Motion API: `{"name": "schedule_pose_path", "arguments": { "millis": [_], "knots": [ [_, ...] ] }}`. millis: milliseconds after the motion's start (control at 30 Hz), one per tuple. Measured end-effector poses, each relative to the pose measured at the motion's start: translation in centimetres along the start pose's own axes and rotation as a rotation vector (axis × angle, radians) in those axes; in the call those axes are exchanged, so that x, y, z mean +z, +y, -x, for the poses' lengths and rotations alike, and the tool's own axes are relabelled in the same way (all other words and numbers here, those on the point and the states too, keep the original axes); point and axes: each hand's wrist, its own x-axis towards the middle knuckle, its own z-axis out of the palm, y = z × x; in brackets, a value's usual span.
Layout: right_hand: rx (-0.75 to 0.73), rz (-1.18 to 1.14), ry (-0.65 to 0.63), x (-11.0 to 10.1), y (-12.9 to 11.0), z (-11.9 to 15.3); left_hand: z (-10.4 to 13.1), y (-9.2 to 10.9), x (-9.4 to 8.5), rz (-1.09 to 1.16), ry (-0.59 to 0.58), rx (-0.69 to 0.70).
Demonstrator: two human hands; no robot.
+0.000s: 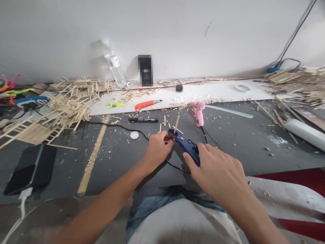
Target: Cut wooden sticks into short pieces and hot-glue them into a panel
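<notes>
My right hand (215,164) is wrapped around the handles of dark blue wire cutters (186,144), whose head points up and left. A thin wooden stick (176,123) stands nearly upright at the cutter's jaws. Right beside the jaws, my left hand (158,145) is closed in a pinch, apparently on the stick's lower end, which the fingers and tool hide. Just beyond are short cut stick pieces (165,120), a black marker (143,120) and a pink hot glue gun (199,113) with a clear glue stick (228,111) behind it.
An orange utility knife (147,104), a yellow-green highlighter (115,105) and a plastic bottle (114,64) stand or lie toward the wall. Piled wooden stick models (68,105) fill the left; more sticks (302,84) lie right. A black cable (175,166) passes under my hands.
</notes>
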Motion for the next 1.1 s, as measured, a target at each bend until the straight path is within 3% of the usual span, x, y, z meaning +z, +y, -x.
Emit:
{"name": "schedule_pose_path", "arguments": {
  "millis": [133,1100],
  "knots": [
    [-0.047,0.012,0.053,-0.1,-0.1,0.4,0.0,-0.2,0.0,0.006,-0.004,-0.011],
    [-0.01,-0.12,-0.014,0.0,0.0,1.2,-0.1,0.0,-0.4,0.104,-0.027,-0.086]
  ]
}}
